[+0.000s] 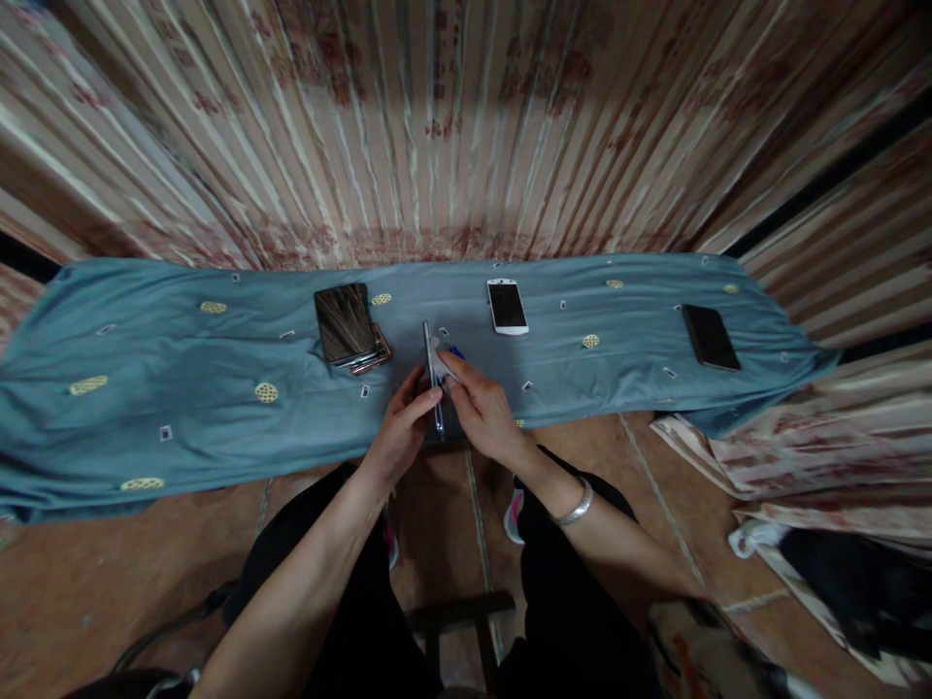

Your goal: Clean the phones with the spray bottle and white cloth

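Note:
My left hand is wrapped round a phone, which stands on its edge so that I see mainly its thin side. Against the phone's right face, my right hand pinches a small whitish piece, perhaps cloth or paper; its kind is unclear. A small blue thing shows just beyond the right fingers, partly hidden by them. Both hands are over the front part of the cloth-covered table.
To the left lies a stack of phones, dark screen on top. A white phone lies beyond my hands, and a black phone at the far right. Patterned curtains hang behind the table. A stool bar is between my legs.

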`<state>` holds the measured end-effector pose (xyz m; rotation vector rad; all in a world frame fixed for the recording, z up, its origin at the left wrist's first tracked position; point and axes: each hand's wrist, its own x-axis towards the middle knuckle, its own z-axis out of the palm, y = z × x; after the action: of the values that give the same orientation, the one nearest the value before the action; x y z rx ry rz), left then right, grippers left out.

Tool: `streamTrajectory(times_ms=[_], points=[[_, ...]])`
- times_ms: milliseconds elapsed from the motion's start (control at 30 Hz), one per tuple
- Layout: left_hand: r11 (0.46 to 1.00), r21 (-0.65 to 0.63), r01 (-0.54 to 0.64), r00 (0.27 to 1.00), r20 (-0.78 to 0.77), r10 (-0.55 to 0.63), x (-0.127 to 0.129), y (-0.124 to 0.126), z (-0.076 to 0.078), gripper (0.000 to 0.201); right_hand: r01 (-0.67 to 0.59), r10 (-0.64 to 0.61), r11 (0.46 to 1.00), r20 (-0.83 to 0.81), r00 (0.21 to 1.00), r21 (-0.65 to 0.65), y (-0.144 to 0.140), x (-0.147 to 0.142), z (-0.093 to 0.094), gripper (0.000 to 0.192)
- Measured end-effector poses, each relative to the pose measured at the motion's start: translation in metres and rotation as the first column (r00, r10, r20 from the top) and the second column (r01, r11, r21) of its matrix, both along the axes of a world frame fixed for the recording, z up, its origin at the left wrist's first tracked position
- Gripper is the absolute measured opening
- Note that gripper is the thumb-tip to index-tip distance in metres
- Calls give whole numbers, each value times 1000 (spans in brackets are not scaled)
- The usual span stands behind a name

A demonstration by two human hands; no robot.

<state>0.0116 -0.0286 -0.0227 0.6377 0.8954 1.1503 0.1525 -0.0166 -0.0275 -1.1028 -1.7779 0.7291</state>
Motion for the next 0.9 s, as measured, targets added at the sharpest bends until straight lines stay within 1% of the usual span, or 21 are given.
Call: streamTrajectory(times_ms=[167, 400, 633, 800, 900], points=[[998, -21, 56, 998, 15, -56, 0, -5, 5, 72, 5, -5, 1000, 15, 1000, 18, 5, 7, 0, 49], [992, -42, 117, 993, 29, -116, 3, -10, 7, 74, 43, -44, 999, 23, 999, 31, 12, 14, -1, 52], [992, -26, 123, 992, 34, -122, 2, -11, 9, 75, 51, -51, 999, 25, 998, 6, 14, 13, -8, 51], [992, -13, 123, 990, 72, -122, 1, -11, 16, 74, 62, -61, 998, 42, 997, -16, 16, 12, -13, 49], [993, 9, 119, 990, 75, -119, 1, -11, 20, 69, 65, -63, 998, 77, 995, -26, 18, 12, -15, 48]])
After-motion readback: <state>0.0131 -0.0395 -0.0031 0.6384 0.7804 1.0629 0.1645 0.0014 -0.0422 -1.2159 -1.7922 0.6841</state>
